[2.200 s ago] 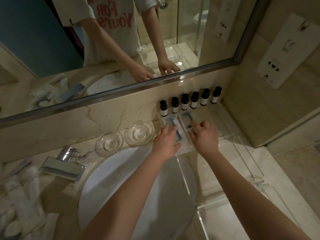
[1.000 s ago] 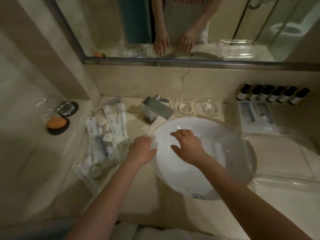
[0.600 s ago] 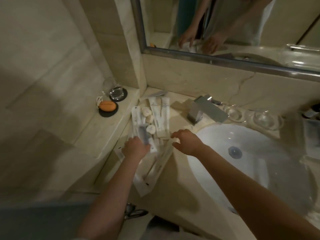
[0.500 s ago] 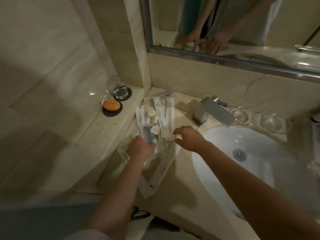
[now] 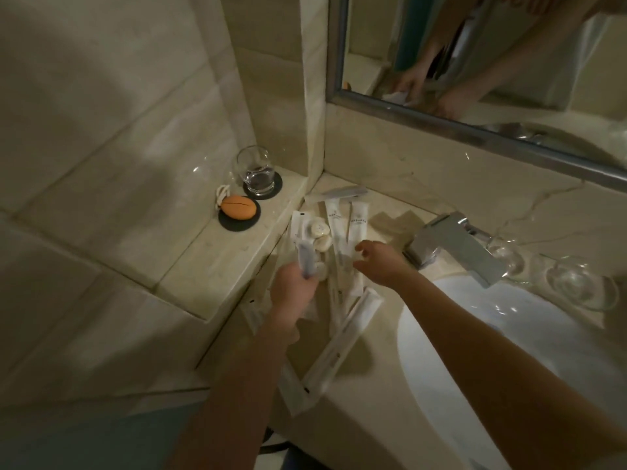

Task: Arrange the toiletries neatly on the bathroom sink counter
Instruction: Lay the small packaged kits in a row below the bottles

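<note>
**Head view, left corner of the sink counter [image 5: 366,385].** Both hands are now working at the loose heap of wrapped toiletries [image 5: 342,228] lying between the raised ledge [image 5: 217,266] and the faucet [image 5: 454,245]. About two seconds earlier they were pressing sachets flat on the far side of the basin [image 5: 492,351], beside small bottles that are now out of frame. The shift is suggesting that the far group is settled and that this unsorted heap is the remaining work.

The left hand [image 5: 294,290] is curling its fingers round the lower end of a slim wrapped packet [image 5: 303,245], whose upper end is pointing toward the wall. Motion blur is making it hard to tell whether the packet is already clear of the heap. The right hand [image 5: 380,262] is hovering just above the heap with fingers spread and slightly bent, holding nothing.

A long packet [image 5: 342,337] is lying askew with its near end reaching close to the counter's front edge. It is probably the piece most at risk of being knocked off. Room is tight, with the ledge wall bounding the heap on the left, the faucet base on the right and the basin rim just beside it. Bare counter is showing between the heap and the front edge. On the ledge, a glass tumbler [image 5: 256,171] and an orange object [image 5: 238,207] are sitting on dark coasters, apart from the heap.
</note>
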`<state>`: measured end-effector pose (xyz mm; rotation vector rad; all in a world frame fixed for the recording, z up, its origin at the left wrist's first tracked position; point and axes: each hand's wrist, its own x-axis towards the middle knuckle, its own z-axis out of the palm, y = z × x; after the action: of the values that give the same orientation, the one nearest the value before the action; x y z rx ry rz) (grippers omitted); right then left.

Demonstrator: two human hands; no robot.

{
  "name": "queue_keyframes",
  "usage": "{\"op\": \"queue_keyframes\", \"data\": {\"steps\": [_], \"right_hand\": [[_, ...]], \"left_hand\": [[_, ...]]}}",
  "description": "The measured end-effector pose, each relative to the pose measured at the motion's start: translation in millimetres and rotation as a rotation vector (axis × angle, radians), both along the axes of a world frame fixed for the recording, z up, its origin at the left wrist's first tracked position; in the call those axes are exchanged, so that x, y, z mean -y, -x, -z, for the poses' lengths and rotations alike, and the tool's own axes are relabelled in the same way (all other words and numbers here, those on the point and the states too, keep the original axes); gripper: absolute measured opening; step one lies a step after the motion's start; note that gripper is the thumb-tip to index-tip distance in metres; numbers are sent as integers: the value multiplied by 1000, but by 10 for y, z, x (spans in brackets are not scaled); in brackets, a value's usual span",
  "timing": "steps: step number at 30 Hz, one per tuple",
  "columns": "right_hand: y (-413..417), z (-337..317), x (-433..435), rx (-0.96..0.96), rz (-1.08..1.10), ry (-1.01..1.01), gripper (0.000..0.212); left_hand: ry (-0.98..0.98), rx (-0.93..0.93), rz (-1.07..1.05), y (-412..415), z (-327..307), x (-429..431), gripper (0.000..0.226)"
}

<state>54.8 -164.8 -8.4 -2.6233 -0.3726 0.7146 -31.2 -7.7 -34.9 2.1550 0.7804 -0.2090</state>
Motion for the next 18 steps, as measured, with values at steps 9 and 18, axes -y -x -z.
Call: {"op": "queue_keyframes", "data": {"steps": [9, 18], "right_hand": [[-747, 1, -442, -87, 343, -198, 57], [-1321, 262, -885, -287, 1068, -675, 89]], "left_hand": [[246, 237, -183, -557, -329, -381, 25], [190, 324, -124, -959, -232, -526, 31]]}}
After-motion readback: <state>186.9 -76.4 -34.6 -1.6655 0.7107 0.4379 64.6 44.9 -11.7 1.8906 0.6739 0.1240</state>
